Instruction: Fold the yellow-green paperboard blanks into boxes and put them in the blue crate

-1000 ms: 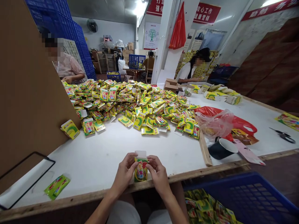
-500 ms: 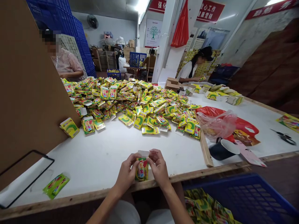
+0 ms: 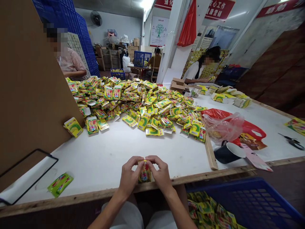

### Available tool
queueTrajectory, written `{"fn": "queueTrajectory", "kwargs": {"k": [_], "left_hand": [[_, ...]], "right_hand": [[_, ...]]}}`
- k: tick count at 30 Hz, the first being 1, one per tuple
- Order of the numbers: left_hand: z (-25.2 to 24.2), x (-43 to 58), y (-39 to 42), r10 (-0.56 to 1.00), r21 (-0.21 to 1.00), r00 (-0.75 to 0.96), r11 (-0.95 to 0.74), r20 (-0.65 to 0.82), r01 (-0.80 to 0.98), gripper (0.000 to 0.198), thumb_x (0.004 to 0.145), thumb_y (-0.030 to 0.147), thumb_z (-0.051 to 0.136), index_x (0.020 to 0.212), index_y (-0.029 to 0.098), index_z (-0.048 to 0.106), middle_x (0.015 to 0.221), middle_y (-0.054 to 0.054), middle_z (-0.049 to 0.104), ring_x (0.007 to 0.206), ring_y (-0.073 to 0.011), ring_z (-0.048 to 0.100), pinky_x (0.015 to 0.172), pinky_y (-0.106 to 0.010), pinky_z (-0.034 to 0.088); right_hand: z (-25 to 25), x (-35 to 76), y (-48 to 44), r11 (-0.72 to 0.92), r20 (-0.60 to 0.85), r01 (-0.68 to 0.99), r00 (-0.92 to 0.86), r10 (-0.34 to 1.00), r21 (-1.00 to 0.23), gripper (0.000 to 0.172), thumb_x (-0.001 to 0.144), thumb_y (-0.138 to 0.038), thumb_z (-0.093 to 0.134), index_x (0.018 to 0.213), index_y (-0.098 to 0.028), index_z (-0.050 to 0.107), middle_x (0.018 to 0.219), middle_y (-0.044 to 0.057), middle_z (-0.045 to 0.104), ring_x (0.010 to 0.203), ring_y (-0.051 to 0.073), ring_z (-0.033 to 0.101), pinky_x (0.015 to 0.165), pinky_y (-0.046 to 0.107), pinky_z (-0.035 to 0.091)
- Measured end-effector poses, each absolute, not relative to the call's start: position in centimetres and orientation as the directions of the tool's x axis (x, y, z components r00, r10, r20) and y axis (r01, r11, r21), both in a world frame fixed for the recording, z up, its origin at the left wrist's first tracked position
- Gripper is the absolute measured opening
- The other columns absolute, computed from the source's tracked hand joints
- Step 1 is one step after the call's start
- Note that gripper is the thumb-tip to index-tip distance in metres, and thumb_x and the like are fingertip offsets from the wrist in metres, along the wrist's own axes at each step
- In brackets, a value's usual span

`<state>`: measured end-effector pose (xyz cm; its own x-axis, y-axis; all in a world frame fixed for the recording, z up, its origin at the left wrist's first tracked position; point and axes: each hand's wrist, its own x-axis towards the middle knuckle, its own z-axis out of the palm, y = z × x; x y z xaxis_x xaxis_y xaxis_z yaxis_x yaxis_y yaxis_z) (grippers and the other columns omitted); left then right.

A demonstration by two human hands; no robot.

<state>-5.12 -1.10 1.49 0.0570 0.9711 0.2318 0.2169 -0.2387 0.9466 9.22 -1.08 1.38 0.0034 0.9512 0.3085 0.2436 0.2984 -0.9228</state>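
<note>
Box [image 3: 145,175], six o'clock: our left hand [image 3: 130,173] and right hand [image 3: 160,173] are pinching it high, closure apparently underway. Pile [image 3: 133,97], twelve o'clock: open flaps [image 3: 87,111] are seemingly waiting.

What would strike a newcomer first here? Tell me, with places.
Most likely the big heap of small yellow-green boxes, spread across the white table beyond the hands. Next come the left hand and right hand, holding one box together at the near edge. The red plastic bag hanging by the white pillar also stands out, higher up.
</note>
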Motion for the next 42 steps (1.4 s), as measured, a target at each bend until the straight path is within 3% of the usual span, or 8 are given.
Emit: {"fn": "queueTrajectory", "kwargs": {"k": [7,18,20,23,26,32,39,42], "left_hand": [[1.7,-4.8,-0.3,0.981,0.957,0.012,-0.191,0.193,0.218,0.018,0.084,0.031,0.055,0.08,0.017,0.065,0.076,-0.003,0.066,0.07,-0.0152,0.059,0.067,-0.025,0.049],[0.8,-5.8,-0.7,0.981,0.985,0.129,-0.156,0.145,0.079,0.016,0.082,0.03,0.059,0.082,0.016,0.068,0.083,-0.005,0.068,0.081,-0.0182,0.063,0.076,-0.029,0.05],[0.8,-5.6,-0.7,0.986,0.991,0.12,-0.125,0.119,0.042,0.016,0.081,0.028,0.06,0.091,0.017,0.066,0.087,-0.005,0.068,0.083,-0.0183,0.064,0.077,-0.029,0.051],[0.8,-5.5,-0.8,0.987,0.996,0.142,-0.072,0.08,-0.061,0.043,0.079,0.024,0.063,0.12,0.022,0.049,0.094,-0.003,0.067,0.087,-0.0173,0.065,0.082,-0.031,0.051],[0.6,-5.7,-0.8,0.982,0.996,0.169,-0.071,0.079,-0.052,0.036,0.079,0.024,0.062,0.114,0.02,0.054,0.093,-0.004,0.068,0.086,-0.0173,0.065,0.081,-0.031,0.051],[0.7,-5.7,-1.0,0.977,0.994,0.186,-0.104,0.106,-0.021,0.013,0.076,0.025,0.065,0.085,0.017,0.069,0.086,-0.006,0.071,0.083,-0.0193,0.066,0.076,-0.029,0.053],[0.3,-5.4,-1.8,0.949,0.978,0.24,-0.211,0.205,-0.003,0.017,0.077,0.024,0.065,0.092,0.019,0.071,0.09,-0.007,0.073,0.085,-0.0208,0.068,0.08,-0.033,0.055],[0.2,-5.9,-1.8,0.94,0.976,0.262,-0.212,0.219,-0.057,0.043,0.079,0.024,0.063,0.121,0.023,0.056,0.11,-0.009,0.068,0.095,-0.0214,0.065,0.084,-0.036,0.054]], "right_hand": [[2.1,9.1,0.1,0.228,0.233,0.27,-0.014,0.972,-0.935,0.017,0.086,-0.03,0.054,0.078,-0.018,0.063,0.071,0.002,0.065,0.068,0.016,0.059,0.065,0.026,0.048],[-0.6,8.9,-1.2,0.162,0.161,0.033,-0.023,0.987,-0.986,0.011,0.083,-0.03,0.059,0.085,-0.019,0.062,0.082,0.003,0.067,0.08,0.018,0.064,0.074,0.028,0.051],[-0.6,8.9,-1.2,0.158,0.158,0.029,0.0,0.987,-0.987,0.01,0.083,-0.028,0.059,0.088,-0.019,0.061,0.084,0.004,0.067,0.08,0.018,0.064,0.074,0.028,0.051],[-0.6,9.0,-1.3,0.143,0.144,0.007,0.048,0.988,-0.99,0.023,0.082,-0.025,0.059,0.104,-0.021,0.056,0.088,0.003,0.066,0.082,0.018,0.064,0.076,0.029,0.051],[-0.4,9.0,-1.5,0.13,0.13,-0.013,0.025,0.991,-0.991,0.027,0.081,-0.023,0.059,0.108,-0.022,0.055,0.094,0.004,0.066,0.085,0.018,0.065,0.079,0.03,0.051],[1.0,10.1,-3.0,0.168,0.173,0.133,0.031,0.984,-0.977,0.011,0.083,-0.019,0.055,0.089,-0.021,0.065,0.086,0.004,0.068,0.085,0.019,0.063,0.077,0.029,0.049],[3.8,11.8,-4.8,0.143,0.157,0.308,0.019,0.987,-0.941,0.012,0.084,-0.023,0.053,0.087,-0.022,0.065,0.089,0.005,0.068,0.088,0.022,0.063,0.077,0.03,0.05],[5.7,16.2,-5.8,0.114,0.192,0.513,0.102,0.976,-0.851,0.016,0.083,-0.029,0.054,0.089,-0.025,0.068,0.092,0.007,0.069,0.088,0.025,0.063,0.076,0.033,0.05]]}}
